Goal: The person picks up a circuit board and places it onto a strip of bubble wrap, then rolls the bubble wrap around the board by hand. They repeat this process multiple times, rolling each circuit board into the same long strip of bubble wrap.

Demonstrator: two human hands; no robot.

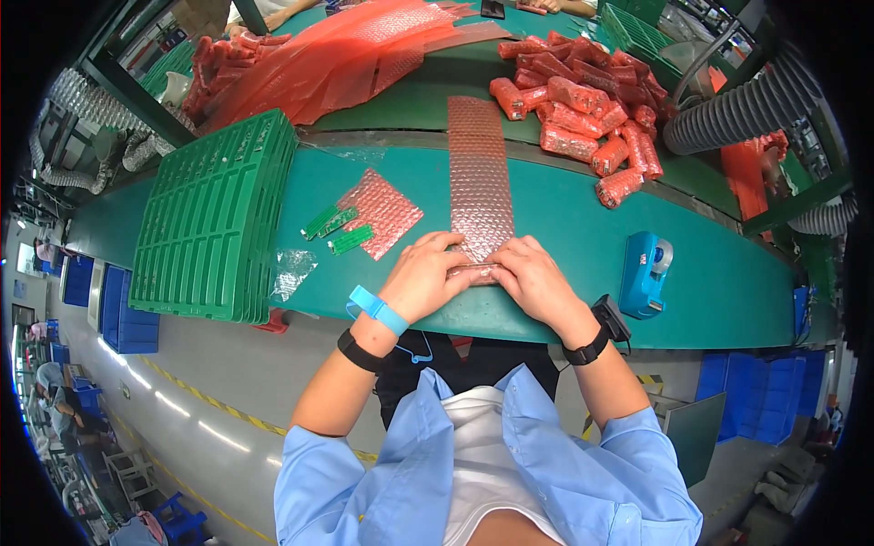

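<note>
My left hand (423, 268) and right hand (539, 280): fingers pinched on near end of bubble-wrap strip (482, 177), stretched forward over teal bench (578, 241). Step, I judge: starting roll. Next calls for even pressure, edges aligned. Contents unclear.

left grip (424, 273), right grip (533, 278) | holding near end | bubble-wrap strip (481, 187)

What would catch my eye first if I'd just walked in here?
Probably the heap of red bubble-wrapped bundles at the back right. Next, the stack of green trays on the left. In the middle, the left hand and right hand touch the near end of a long bubble-wrap strip.
</note>
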